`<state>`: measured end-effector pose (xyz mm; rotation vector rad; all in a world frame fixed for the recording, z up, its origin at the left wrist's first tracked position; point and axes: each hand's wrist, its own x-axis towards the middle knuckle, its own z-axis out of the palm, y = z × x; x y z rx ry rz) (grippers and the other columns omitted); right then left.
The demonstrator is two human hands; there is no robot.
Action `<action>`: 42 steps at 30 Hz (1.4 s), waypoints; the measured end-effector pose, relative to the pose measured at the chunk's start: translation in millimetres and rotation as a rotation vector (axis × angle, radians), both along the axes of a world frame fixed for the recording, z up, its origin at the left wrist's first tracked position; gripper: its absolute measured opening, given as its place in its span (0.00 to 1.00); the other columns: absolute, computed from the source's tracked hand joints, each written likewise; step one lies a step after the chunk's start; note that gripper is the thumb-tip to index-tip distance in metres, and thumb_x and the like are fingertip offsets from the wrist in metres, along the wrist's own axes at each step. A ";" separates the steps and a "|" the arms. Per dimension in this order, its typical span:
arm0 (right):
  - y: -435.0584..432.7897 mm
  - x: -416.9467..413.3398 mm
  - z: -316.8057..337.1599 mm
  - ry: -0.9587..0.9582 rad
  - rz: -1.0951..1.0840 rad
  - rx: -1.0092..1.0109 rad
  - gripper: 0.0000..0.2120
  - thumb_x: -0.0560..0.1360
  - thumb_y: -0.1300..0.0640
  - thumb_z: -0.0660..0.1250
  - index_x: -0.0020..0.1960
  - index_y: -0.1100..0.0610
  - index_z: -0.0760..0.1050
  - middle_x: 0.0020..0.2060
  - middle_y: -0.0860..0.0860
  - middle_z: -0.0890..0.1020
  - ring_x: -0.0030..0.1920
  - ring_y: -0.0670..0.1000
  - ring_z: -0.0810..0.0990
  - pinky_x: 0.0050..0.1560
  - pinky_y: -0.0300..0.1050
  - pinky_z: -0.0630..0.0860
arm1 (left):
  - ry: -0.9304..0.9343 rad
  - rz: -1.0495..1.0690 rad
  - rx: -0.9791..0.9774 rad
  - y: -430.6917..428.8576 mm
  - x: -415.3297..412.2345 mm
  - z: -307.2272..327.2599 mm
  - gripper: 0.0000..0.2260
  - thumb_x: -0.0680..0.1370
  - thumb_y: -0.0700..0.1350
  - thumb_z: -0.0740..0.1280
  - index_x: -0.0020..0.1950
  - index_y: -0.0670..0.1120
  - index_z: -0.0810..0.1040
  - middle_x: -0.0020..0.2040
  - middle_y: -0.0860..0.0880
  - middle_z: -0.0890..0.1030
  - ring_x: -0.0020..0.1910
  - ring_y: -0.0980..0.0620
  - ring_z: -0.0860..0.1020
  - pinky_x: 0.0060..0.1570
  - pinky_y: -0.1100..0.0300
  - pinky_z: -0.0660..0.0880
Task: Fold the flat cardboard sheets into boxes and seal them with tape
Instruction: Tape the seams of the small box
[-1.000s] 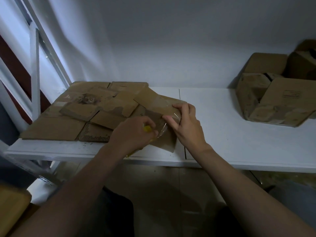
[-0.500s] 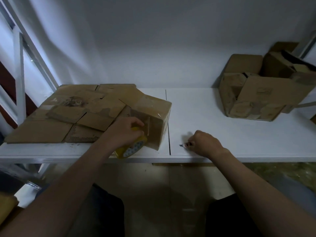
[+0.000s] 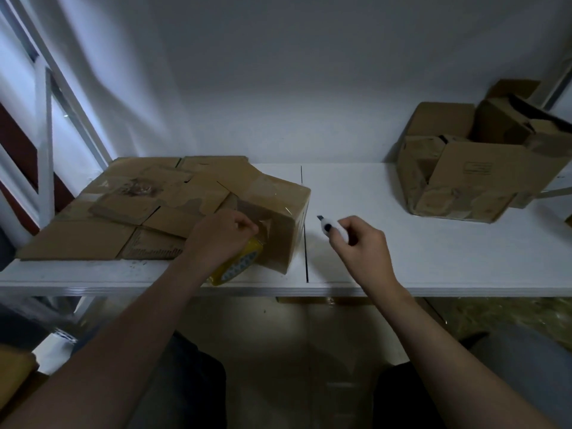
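Beside the box, the left hand grips the tape roll; the right hand clasps a cutter.

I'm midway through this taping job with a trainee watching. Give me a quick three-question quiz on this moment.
1. Multiple choice: what does the right hand hold? A) a marker B) a white cutter C) nothing
2. True or false: the tape roll lies alone on the shelf, far from the box.
3. Fill in: the flat sheets lie to the ___ of the box.

Key
1. B
2. False: the left hand holds it right at the box.
3. left
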<state>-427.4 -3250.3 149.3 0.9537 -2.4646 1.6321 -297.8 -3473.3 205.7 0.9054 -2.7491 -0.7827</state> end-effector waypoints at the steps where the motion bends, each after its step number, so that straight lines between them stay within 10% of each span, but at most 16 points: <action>1: -6.5 11.6 12.6 0.052 0.046 -0.058 0.06 0.77 0.54 0.72 0.43 0.52 0.78 0.33 0.48 0.79 0.33 0.46 0.76 0.33 0.38 0.70 | -0.004 -0.003 -0.008 0.0 0.5 0.5 0.11 0.81 0.58 0.65 0.58 0.55 0.82 0.51 0.55 0.75 0.50 0.54 0.73 0.52 0.55 0.71; 6: -45.3 33.5 37.6 0.354 0.214 0.048 0.10 0.74 0.52 0.74 0.39 0.54 0.77 0.31 0.48 0.76 0.30 0.45 0.73 0.35 0.45 0.73 | -0.030 -0.012 -0.064 0.6 1.0 4.9 0.14 0.80 0.60 0.64 0.59 0.55 0.82 0.55 0.52 0.80 0.47 0.54 0.74 0.48 0.56 0.72; 30: -76.7 25.3 55.6 0.331 0.153 0.421 0.13 0.74 0.50 0.71 0.35 0.54 0.76 0.29 0.50 0.78 0.31 0.48 0.75 0.31 0.41 0.67 | 0.009 -0.017 -0.030 -0.2 3.6 12.9 0.10 0.80 0.59 0.65 0.54 0.58 0.84 0.60 0.54 0.81 0.49 0.56 0.72 0.51 0.56 0.69; 35: -64.8 25.2 44.6 0.316 0.209 0.411 0.15 0.71 0.52 0.74 0.31 0.49 0.71 0.27 0.40 0.70 0.45 0.48 0.83 0.56 0.45 0.78 | -0.012 -0.015 -0.006 -5.6 4.9 10.8 0.12 0.80 0.59 0.66 0.57 0.55 0.84 0.62 0.53 0.81 0.50 0.56 0.72 0.52 0.56 0.69; 38: -61.8 24.1 41.1 0.348 0.262 0.429 0.15 0.71 0.54 0.74 0.32 0.52 0.70 0.24 0.39 0.68 0.43 0.42 0.82 0.74 0.38 0.64 | -0.005 -0.012 0.007 -5.5 4.7 10.0 0.13 0.80 0.59 0.66 0.58 0.54 0.84 0.63 0.52 0.80 0.51 0.56 0.71 0.53 0.56 0.69; 42: -59.4 25.7 40.2 0.311 0.202 0.289 0.17 0.72 0.55 0.74 0.33 0.47 0.67 0.29 0.45 0.72 0.30 0.43 0.72 0.37 0.39 0.70 | -0.024 -0.016 0.015 -6.3 6.0 10.1 0.14 0.80 0.59 0.65 0.59 0.54 0.83 0.64 0.51 0.80 0.52 0.55 0.72 0.52 0.55 0.69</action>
